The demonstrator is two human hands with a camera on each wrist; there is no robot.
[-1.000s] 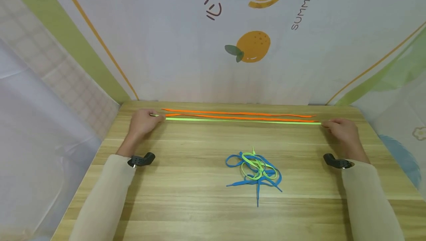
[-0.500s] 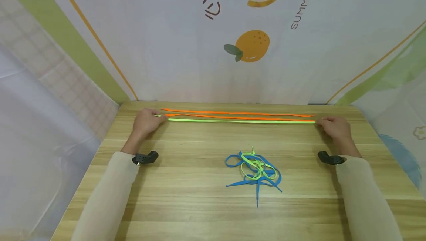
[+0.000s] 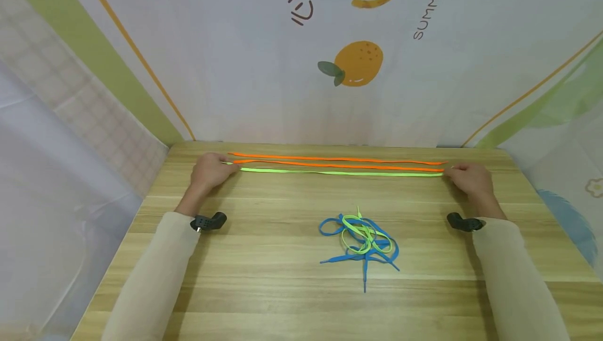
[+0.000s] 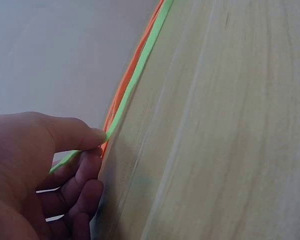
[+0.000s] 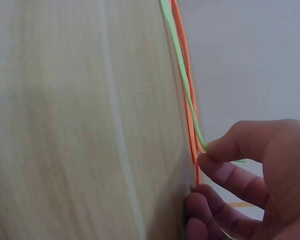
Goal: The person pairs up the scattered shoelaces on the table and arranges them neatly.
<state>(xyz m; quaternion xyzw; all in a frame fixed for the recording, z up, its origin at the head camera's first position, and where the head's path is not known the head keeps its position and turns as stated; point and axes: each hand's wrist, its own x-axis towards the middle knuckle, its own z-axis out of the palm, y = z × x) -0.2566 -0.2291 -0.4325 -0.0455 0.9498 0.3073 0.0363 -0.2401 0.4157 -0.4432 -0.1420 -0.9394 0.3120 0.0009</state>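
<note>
A yellow-green shoelace (image 3: 348, 173) runs nearly straight across the far part of the table, between both hands. My left hand (image 3: 210, 169) pinches it near its left end between thumb and forefinger; a short tail pokes out behind the thumb in the left wrist view. At the other end my right hand (image 3: 472, 179) pinches it the same way, its tip (image 5: 240, 160) showing past the fingers. Just beyond lie two orange shoelaces, the nearer one (image 3: 339, 166) close alongside the green and the farther one (image 3: 330, 158) by the table's back edge.
A loose tangle of a blue shoelace (image 3: 365, 273) and another yellow-green shoelace (image 3: 350, 220) lies mid-table, nearer the person. Behind the wooden table (image 3: 264, 288) hangs a white printed cloth (image 3: 254, 68); more cloth hangs at both sides.
Both hands have moved inward, the right one further. The green shoelace has come slightly nearer the person, with a thin gap now showing between it and the nearer orange one.
</note>
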